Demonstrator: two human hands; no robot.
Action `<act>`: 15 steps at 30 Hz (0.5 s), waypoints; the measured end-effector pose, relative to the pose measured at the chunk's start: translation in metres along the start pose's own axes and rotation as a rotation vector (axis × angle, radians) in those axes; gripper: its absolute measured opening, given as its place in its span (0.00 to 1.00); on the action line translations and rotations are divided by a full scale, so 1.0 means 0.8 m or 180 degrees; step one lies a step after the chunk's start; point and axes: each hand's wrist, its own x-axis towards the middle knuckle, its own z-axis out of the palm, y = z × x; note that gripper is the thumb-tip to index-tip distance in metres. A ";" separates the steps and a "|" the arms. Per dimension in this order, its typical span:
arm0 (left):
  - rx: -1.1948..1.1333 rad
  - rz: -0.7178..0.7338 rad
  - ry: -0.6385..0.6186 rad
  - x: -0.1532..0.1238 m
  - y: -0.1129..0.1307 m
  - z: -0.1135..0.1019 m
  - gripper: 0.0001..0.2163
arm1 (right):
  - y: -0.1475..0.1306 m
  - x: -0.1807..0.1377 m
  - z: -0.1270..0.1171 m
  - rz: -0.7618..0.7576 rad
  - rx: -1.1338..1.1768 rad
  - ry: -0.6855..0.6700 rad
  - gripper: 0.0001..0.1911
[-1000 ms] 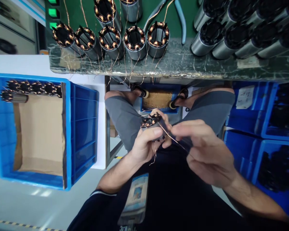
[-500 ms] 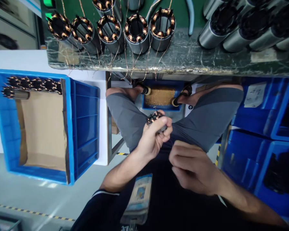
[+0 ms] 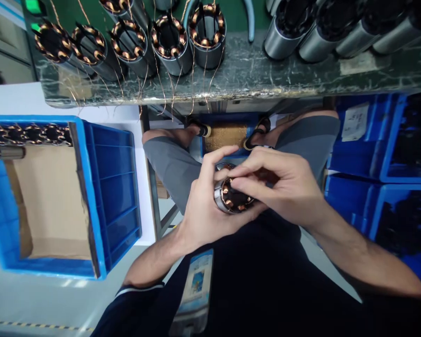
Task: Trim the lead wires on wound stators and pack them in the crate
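My left hand (image 3: 208, 201) is wrapped around a motor stator (image 3: 234, 199), a metal cylinder with copper coils and black insulation at its end. The coil end faces up toward me. A bit more coil and metal shows past my left fingers; whether it belongs to the same stator I cannot tell. My right hand (image 3: 284, 185) is at the stator's rim, thumb and forefinger pinched together over the coils. What lies between those fingertips is too small to make out. Both hands are above my lap.
Wound stators (image 3: 170, 44) with loose copper wires stand along the edge of the green bench (image 3: 245, 77). Bare-looking cylinders (image 3: 284, 37) are at its right, near a blue tool handle (image 3: 250, 21). A cardboard-lined blue crate (image 3: 107, 178) holds several stators at left; blue bins (image 3: 358, 196) stand right.
The right hand has come from beside the body to the stator and now pinches at its rim. The left hand has turned the stator's coil end upward. The view has shifted right.
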 end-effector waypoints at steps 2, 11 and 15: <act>0.0042 -0.0010 0.0123 -0.006 -0.010 0.005 0.43 | 0.000 -0.003 0.005 -0.0341 -0.0207 0.0284 0.02; 0.0538 0.2118 0.0705 0.004 -0.044 0.007 0.31 | -0.005 -0.019 0.000 -0.0640 -0.0180 0.0341 0.05; 0.0271 0.2135 0.0379 0.016 -0.034 0.000 0.28 | -0.009 -0.029 -0.003 -0.0722 -0.0503 0.0212 0.07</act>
